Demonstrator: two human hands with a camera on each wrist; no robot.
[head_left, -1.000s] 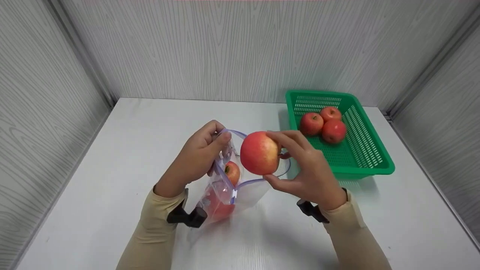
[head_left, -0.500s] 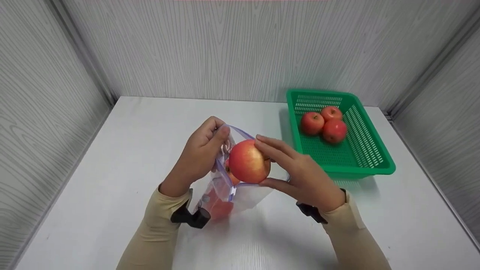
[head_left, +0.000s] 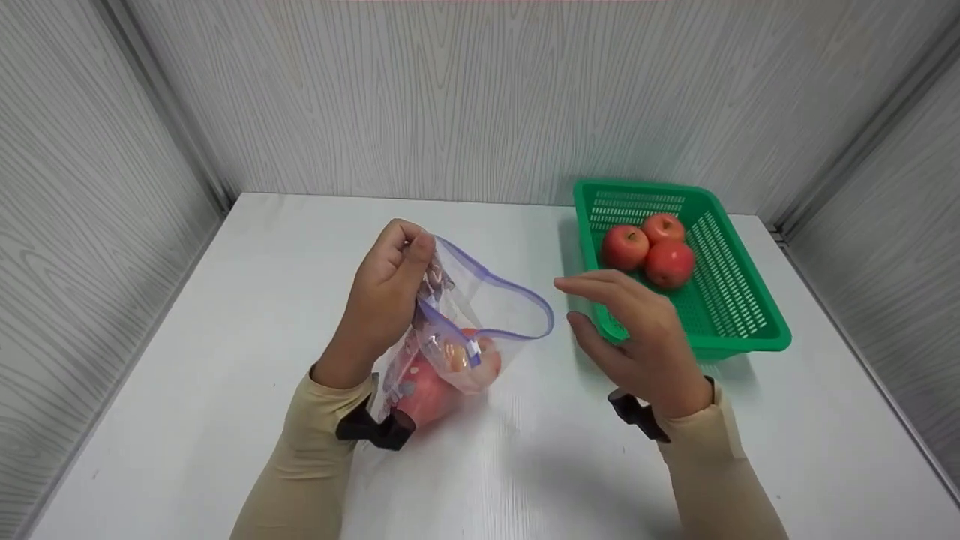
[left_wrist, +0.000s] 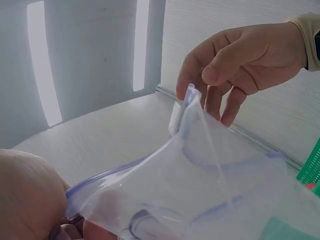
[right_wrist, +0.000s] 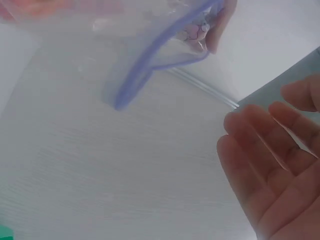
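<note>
A clear zip bag (head_left: 495,300) with a purple zip edge and a white slider hangs with its mouth open. My left hand (head_left: 386,289) pinches its left rim between thumb and fingers. Inside the bag, low down, are red apples: one apple (head_left: 484,360) shows through the film below the slider, and another red apple (head_left: 424,390) shows below and left of it. To the right of the bag's mouth my right hand (head_left: 637,334) holds nothing, its fingers and thumb apart. In the right wrist view the right palm (right_wrist: 285,185) faces the bag's purple zip edge (right_wrist: 145,62).
A green plastic basket (head_left: 750,285) stands at the back right with three red apples (head_left: 670,262) inside. Its near left corner lies behind the right hand in the head view. The white table (head_left: 300,225) meets pale wood-grain walls at the back and sides.
The right hand has let go of its apple, which now sits in the bag, and has drawn back to the right. My left hand has moved slightly left and up with the rim.
</note>
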